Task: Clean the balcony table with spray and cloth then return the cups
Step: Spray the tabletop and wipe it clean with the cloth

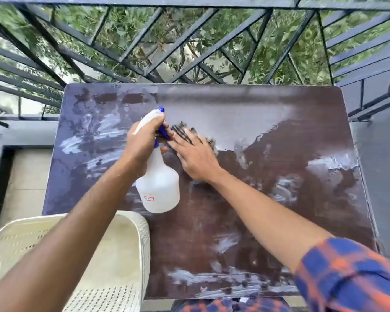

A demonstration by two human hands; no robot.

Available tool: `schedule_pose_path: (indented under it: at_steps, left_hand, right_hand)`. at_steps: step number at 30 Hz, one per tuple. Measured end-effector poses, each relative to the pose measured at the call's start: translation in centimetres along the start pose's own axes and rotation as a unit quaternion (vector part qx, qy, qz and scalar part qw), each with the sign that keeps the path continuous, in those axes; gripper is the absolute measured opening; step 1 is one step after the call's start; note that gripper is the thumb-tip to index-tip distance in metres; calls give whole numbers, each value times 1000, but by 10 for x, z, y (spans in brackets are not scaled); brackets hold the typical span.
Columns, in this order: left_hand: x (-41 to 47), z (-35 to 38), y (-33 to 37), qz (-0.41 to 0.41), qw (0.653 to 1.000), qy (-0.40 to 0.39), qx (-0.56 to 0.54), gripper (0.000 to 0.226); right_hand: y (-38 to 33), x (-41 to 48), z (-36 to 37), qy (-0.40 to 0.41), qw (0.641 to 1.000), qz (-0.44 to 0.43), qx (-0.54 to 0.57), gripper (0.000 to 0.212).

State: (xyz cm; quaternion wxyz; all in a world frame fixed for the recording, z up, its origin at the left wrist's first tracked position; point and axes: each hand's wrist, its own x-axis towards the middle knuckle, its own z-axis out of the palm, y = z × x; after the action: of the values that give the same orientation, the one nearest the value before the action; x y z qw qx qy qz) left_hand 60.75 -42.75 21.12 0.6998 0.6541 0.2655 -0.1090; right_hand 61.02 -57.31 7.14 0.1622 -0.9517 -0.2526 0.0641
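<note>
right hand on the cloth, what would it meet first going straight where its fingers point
Probably the spray bottle, at its blue trigger gripped by the left hand, ahead of the right hand; depth is unclear, so it might pass underneath.

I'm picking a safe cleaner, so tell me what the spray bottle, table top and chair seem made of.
The spray bottle looks like translucent white plastic, matt, with a blue trigger and nozzle tip. The table top is likely dark brown laminate or varnished wood: smooth, with a sheen and whitish streaks where wet. The chair looks like cream moulded plastic, judging by its perforated holes and rounded rim.
</note>
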Motion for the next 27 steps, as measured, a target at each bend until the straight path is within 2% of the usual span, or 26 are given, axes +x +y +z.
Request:
schedule_pose_path:
  at_steps: [2, 6, 10, 11, 13, 16, 19, 21, 24, 26, 27]
  left_hand:
    - [-5, -1, -3, -11, 1000, 6, -5, 24]
    - [-15, -5, -6, -20, 1000, 0, -2, 26]
    - [-25, -8, -4, -13, 1000, 1, -2, 26]
    - [-27, -9, -3, -10, 1000, 4, -1, 26]
    - [-30, -9, -3, -6, 1000, 8, -4, 25]
    - [-31, -6, -5, 0, 999, 5, -52, 26]
    - [-30, -3, -10, 11, 999, -4, -39, 23]
    - [-31, 2, -12, 7, 999, -14, -36, 21]
    - [-35, 11, -16, -9, 1000, -12, -27, 25]
    - [-36, 18, -19, -9, 999, -13, -43, 23]
    - [-37, 22, -20, -9, 999, -17, -47, 22]
  right_hand:
    - [28, -29, 1, -2, 999, -43, -33, 55]
    - [69, -13, -18, 18, 994, 105, -36, 54]
    - [44, 47, -37, 16, 982, 186, 27, 53]
    - [29, 55, -34, 10, 985, 168, 41, 51]
    - [1, 51, -20, -14, 996, 66, 50, 49]
    - [-15, -1, 11, -10, 997, -78, -2, 40]
    - [24, -53, 8, 4, 994, -104, -33, 46]
    - [69, -70, -7, 46, 998, -14, -49, 48]
    - [130, -67, -30, 93, 974, 202, -44, 52]
    - [123, -50, -37, 102, 954, 281, -21, 51]
    - [109, -42, -35, 104, 950, 293, -3, 51]
